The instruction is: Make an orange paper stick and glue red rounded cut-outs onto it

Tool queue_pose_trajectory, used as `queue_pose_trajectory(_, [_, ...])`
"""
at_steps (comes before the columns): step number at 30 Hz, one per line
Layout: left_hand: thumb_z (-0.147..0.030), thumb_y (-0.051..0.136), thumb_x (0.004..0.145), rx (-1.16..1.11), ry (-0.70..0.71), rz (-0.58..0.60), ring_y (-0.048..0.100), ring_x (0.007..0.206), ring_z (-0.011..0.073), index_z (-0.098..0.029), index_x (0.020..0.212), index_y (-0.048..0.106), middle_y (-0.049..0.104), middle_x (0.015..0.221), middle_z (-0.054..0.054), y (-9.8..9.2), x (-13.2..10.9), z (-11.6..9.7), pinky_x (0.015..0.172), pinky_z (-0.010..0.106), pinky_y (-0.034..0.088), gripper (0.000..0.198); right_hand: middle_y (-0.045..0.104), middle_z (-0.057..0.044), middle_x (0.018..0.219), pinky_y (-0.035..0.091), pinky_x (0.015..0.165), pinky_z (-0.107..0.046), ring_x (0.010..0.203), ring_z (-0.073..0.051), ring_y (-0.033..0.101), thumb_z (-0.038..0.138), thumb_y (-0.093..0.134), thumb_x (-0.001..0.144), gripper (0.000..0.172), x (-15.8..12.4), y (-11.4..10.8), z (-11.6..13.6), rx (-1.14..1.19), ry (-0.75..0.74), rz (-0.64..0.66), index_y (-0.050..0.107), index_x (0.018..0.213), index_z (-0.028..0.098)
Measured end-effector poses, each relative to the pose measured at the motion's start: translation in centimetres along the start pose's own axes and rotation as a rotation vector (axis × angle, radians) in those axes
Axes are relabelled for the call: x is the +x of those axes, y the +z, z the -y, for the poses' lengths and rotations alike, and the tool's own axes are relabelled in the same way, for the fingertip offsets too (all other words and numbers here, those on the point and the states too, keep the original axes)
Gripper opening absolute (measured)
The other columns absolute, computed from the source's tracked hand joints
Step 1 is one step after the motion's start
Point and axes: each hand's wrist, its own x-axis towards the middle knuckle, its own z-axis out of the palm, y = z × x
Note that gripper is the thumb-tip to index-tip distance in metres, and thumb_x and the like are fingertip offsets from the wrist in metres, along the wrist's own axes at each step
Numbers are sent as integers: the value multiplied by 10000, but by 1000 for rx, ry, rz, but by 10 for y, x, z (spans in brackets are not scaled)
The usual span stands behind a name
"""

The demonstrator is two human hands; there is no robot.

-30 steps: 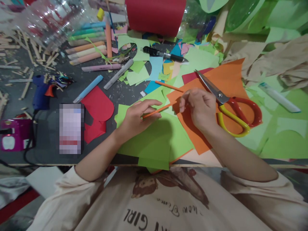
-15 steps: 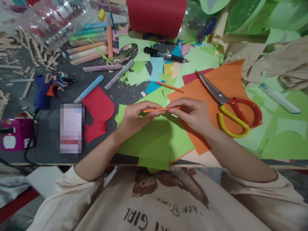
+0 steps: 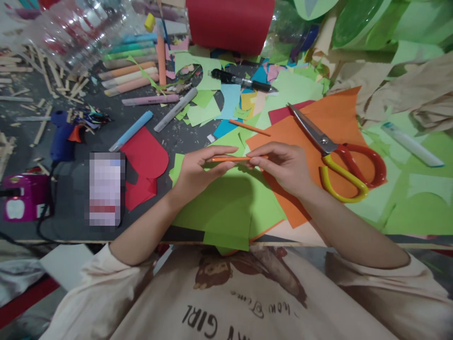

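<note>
A thin rolled orange paper stick (image 3: 231, 159) lies level between my two hands, just above the green paper sheets (image 3: 226, 203). My left hand (image 3: 198, 172) pinches its left end between thumb and fingers. My right hand (image 3: 283, 166) pinches the right end the same way, over the orange paper sheet (image 3: 318, 120). A second thin orange stick (image 3: 248, 127) lies on the paper behind my hands. Scissors with red and yellow handles (image 3: 339, 158) rest shut on the orange sheet, right of my right hand.
Pastel markers (image 3: 129, 71) and a black pen (image 3: 242, 81) lie at the back among paper scraps. A red paper roll (image 3: 230, 23) stands behind them. A blue glue gun (image 3: 61, 139), red paper shapes (image 3: 145, 160) and wooden sticks (image 3: 42, 85) fill the left side.
My right hand turned from a fist over the orange sheet to a pinch on the stick's right end. The stick went from slanted to level. Little has moved in the last half second.
</note>
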Motion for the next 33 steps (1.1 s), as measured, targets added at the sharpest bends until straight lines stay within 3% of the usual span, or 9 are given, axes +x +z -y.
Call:
queue_pose_trajectory(5, [-505,744,720,-109,-104,30,719,865,195,-175,987,749,765,971,87,0,1,2,742,248,562,425,713,-5,678,590,617,-305,594,-145,685,275,740,765,56,2,0,0,40,-52,-29,733,735,228])
queue_pose_trajectory(12, [-485,711,765,-112,-61,20,722,840,183,-181,921,770,774,936,75,1,-1,0,739,243,565,347,685,0,640,576,602,-303,575,-135,659,256,731,775,67,2,-1,-1,55,-27,4,717,728,210])
queue_pose_trajectory(24, [-480,717,760,-71,-56,27,738,831,203,-207,946,779,773,922,61,-1,-1,0,757,273,602,336,671,6,595,575,550,-291,536,-124,634,396,731,771,191,3,-2,2,47,19,27,713,712,215])
queue_pose_trajectory(33, [-417,727,767,-62,-46,29,734,864,202,-218,914,788,769,958,45,-3,-1,-4,783,256,592,255,677,13,571,579,528,-266,511,-118,639,372,748,751,180,6,-2,3,65,38,43,707,697,206])
